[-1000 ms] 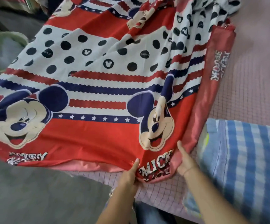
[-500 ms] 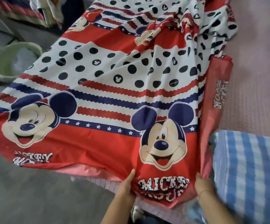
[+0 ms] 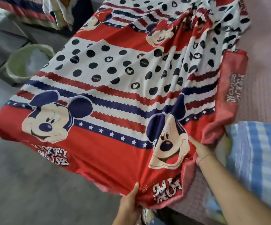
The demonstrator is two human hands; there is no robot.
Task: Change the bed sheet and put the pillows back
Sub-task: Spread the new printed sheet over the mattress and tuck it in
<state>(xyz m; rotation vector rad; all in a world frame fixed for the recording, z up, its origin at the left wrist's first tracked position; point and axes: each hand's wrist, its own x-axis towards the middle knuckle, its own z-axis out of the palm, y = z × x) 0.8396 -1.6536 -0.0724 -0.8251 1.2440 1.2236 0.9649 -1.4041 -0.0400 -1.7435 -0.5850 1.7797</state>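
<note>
A red, white and navy cartoon-mouse bed sheet [image 3: 115,95] lies spread over the left part of the bed, its right edge folded back to show the pale red underside. My left hand [image 3: 129,203] grips the sheet's near hem, thumb on top. My right hand [image 3: 199,150] holds the sheet further right at the folded edge, thumb on the printed side and fingers hidden under the cloth. A blue-and-white checked pillow [image 3: 259,163] lies on the bed at the right. The pink checked mattress cover [image 3: 266,62] shows bare on the right.
A pale green round basket [image 3: 17,64] stands on the grey floor [image 3: 25,192] to the left of the bed. Striped cloth and other fabric are piled at the far left.
The sheet has been pulled toward me and to the left, hanging over the bed's left side. My right hand moved up along the folded edge; my left hand stays on the near hem.
</note>
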